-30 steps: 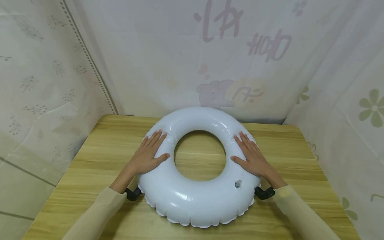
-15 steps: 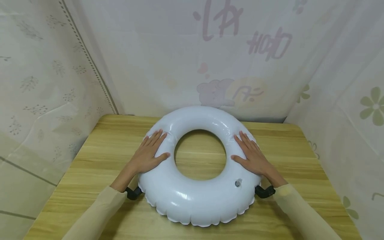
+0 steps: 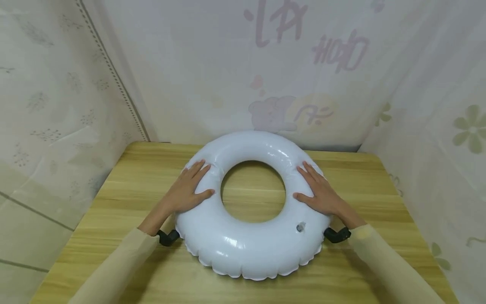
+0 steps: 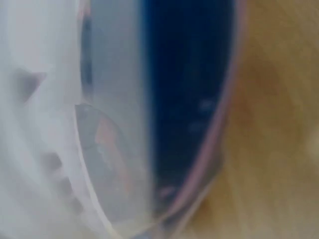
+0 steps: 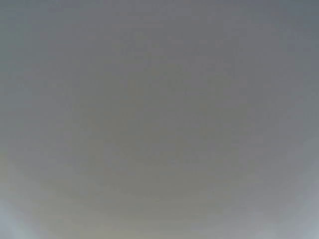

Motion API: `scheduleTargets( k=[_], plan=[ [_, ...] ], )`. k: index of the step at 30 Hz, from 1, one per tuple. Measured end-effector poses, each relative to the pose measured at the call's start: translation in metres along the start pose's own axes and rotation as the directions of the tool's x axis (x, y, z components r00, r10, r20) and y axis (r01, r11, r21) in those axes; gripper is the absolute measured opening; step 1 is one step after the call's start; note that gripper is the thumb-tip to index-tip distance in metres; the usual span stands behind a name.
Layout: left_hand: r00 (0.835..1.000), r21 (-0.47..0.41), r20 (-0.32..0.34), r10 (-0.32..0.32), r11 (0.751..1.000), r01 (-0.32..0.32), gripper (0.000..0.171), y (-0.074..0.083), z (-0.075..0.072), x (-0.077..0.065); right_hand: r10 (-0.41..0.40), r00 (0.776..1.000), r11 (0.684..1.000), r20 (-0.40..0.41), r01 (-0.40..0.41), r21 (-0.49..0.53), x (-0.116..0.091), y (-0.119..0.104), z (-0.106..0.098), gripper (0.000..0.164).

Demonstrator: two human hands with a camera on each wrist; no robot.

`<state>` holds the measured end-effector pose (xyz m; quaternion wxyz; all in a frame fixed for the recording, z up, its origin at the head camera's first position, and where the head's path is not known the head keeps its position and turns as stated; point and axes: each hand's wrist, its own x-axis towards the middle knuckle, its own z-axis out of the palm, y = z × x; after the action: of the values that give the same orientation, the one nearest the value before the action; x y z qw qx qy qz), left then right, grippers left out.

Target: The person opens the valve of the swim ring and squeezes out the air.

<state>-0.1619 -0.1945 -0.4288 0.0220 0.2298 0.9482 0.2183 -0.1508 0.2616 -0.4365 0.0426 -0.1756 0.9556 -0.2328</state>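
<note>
A white inflated swim ring [image 3: 250, 245] lies on the wooden table, its puckered seam showing along the near edge. My left hand [image 3: 187, 190] rests on the ring's left side, fingers spread and thumb toward the hole. On the opposite side my right hand [image 3: 320, 192] rests in the same way, fingers straight. A small clear valve [image 3: 301, 227] sits on the ring's near right part. In the left wrist view the ring's side [image 4: 40, 124] is close and blurred, with a dark blue area beside it. Only a blurred grey surface fills the right wrist view.
The wooden table [image 3: 114, 211] extends around the ring and shows through its hole. Patterned cloth [image 3: 205, 76] hangs behind the table and on both sides. Dark wrist mounts [image 3: 167, 237] stick out beneath the wrists, close to the ring's outer edge.
Both hands stay on the same parts of the ring. The ring, hands, table and cloth all appear slightly higher in the head view than before.
</note>
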Motion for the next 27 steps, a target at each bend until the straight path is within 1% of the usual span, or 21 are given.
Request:
scheduleTargets(
  k=[4,8,10,13,16,19,22,24,27],
  plan=[
    [1.000,-0.026,-0.017,0.001,1.000,-0.001,0.089,-0.001,-0.003,0.001,-0.006,1.000,1.000,-0.019,0.006,0.020,-0.001,0.001,-0.006,0.087],
    [0.996,-0.056,-0.089,0.010,0.998,-0.015,0.088,0.000,-0.011,-0.002,-0.039,0.996,0.999,-0.077,0.040,0.009,-0.005,0.002,-0.018,0.078],
    [0.992,-0.069,-0.125,0.017,0.997,-0.026,0.085,0.001,-0.017,-0.004,-0.056,0.995,0.998,-0.087,0.058,0.024,-0.009,0.000,-0.025,0.075],
    [0.989,-0.089,-0.143,0.027,0.995,-0.040,0.084,0.005,-0.024,-0.011,-0.075,0.995,0.993,-0.064,0.081,0.086,-0.018,-0.003,-0.035,0.072],
    [0.990,-0.097,-0.133,0.043,0.994,-0.057,0.085,0.010,-0.027,-0.019,-0.118,0.993,0.983,-0.012,0.119,0.137,-0.026,-0.008,-0.040,0.074],
    [0.989,-0.092,-0.124,0.083,0.991,-0.095,0.088,0.017,-0.027,-0.027,-0.196,0.980,0.965,0.038,0.186,0.184,-0.035,-0.015,-0.040,0.084],
    [0.981,-0.060,-0.123,0.149,0.986,-0.157,0.091,0.025,-0.023,-0.033,-0.285,0.955,0.944,0.084,0.264,0.198,-0.043,-0.023,-0.039,0.099],
    [0.972,-0.037,-0.125,0.199,0.978,-0.205,0.094,0.031,-0.019,-0.036,-0.329,0.938,0.936,0.110,0.308,0.169,-0.046,-0.028,-0.037,0.111],
    [0.958,-0.018,-0.108,0.266,0.963,-0.269,0.100,0.039,-0.011,-0.039,-0.377,0.914,0.925,0.149,0.363,0.114,-0.049,-0.032,-0.030,0.124]
  ],
)
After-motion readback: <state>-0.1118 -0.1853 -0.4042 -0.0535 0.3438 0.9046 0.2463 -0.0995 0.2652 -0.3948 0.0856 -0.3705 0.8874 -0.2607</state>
